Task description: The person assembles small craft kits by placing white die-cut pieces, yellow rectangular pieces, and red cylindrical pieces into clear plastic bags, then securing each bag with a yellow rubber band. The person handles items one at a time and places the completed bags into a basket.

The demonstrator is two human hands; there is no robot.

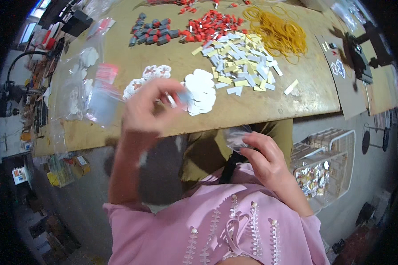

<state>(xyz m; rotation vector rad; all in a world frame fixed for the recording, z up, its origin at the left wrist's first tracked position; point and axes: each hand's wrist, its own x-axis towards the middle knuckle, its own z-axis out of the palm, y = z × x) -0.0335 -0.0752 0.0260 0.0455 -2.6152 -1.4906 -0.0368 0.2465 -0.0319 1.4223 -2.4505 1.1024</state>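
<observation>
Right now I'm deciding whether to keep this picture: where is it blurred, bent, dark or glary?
Head view: the left hand and the small piece at its fingertips are motion-blurred, while the right hand looks sharper; pale highlights show on the clear bag; the white crate seems skewed by the fisheye; the corners fall to black.

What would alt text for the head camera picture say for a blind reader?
A person's left hand pinches a small item, both blurred, beside scalloped white cards on a work table, while the right hand holds a clear plastic bag off the near edge. Beyond lie piles of red pieces, grey pieces, pale strips and yellow rubber bands.
</observation>
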